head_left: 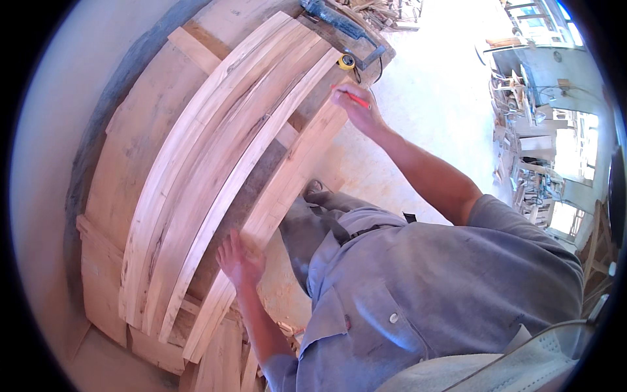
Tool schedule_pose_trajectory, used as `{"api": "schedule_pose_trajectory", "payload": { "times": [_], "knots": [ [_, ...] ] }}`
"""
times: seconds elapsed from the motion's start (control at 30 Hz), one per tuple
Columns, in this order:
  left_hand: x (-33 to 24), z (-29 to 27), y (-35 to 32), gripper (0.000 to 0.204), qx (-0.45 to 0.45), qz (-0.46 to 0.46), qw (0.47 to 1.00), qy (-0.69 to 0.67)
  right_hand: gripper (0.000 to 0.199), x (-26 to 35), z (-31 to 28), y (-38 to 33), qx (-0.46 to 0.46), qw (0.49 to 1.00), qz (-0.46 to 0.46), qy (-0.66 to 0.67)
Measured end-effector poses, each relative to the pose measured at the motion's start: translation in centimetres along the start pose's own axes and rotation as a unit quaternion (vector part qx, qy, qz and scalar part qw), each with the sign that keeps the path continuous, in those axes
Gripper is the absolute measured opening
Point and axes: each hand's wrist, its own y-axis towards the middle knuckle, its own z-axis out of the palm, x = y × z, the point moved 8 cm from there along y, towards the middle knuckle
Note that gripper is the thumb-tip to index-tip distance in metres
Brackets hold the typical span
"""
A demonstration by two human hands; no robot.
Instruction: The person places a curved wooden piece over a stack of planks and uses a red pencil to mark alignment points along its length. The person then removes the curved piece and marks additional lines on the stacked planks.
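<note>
The left hand (pixel 240 260) lies with loose, spread fingers on the near end of a long pale plank (pixel 281 196) running toward one o'clock, where the right hand (pixel 356 104) pinches a red pencil (pixel 356 98) just short of a yellow tape measure (pixel 346 62).

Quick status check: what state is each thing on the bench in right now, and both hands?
Left hand: fingers resting on the nearest plank's edge.
Right hand: closed on a red pencil, tip at the plank's far end.
Nearest plank: lying flat along the bench edge.
Long boards: lying side by side on the bench.
Yellow tape measure: sitting unheld beyond the boards.
</note>
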Motion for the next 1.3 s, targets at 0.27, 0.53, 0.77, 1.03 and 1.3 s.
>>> {"api": "schedule_pose_trajectory", "payload": {
  "times": [0.27,0.53,0.77,1.03,1.3],
  "knots": [
    [9.6,-0.3,-3.9,0.070,-0.290,-0.517,0.619,-0.516,0.022,-4.8,-4.3,10.3,-0.076,0.986,0.043,-0.140],
    [19.0,1.6,-2.6,0.050,-0.301,-0.470,0.649,-0.516,0.036,-14.6,-1.2,21.0,-0.040,0.988,0.120,-0.088],
    [17.0,4.1,-1.9,0.043,-0.507,-0.437,0.304,-0.678,0.044,-17.7,2.2,22.1,0.068,0.976,0.196,-0.071],
    [15.0,4.3,-1.8,0.046,-0.573,-0.566,0.241,-0.541,0.035,-21.3,-3.1,20.7,-0.115,0.954,0.256,-0.107],
    [18.4,7.4,-5.0,0.067,-0.624,-0.397,0.181,-0.648,0.019,-14.4,-2.9,17.8,-0.226,0.915,0.274,0.192]
  ]
}}
